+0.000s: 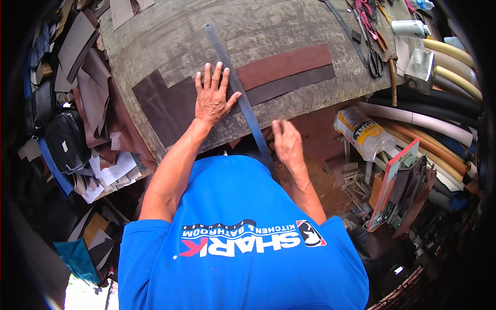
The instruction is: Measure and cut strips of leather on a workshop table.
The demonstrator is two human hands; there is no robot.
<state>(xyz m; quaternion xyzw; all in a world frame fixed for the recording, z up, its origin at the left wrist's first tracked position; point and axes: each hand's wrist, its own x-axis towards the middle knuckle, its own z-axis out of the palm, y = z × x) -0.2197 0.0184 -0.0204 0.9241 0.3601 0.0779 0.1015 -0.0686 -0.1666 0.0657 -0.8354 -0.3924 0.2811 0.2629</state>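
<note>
My left hand lies flat with fingers apart on dark brown leather, against a long steel ruler, its thumb on the ruler. The ruler runs from the back of the worktable past its front edge. A reddish-brown leather strip overlaps a darker strip right of the ruler. My right hand is beside the ruler's lower part, over the table's front edge, with fingers curled and slightly blurred; whatever they may hold is hidden.
Leather scraps, papers and black cases crowd the left. Scissors and other tools lie at the back right, near a metal can. Several rolls, a plastic-wrapped bundle and a red-edged board fill the right.
</note>
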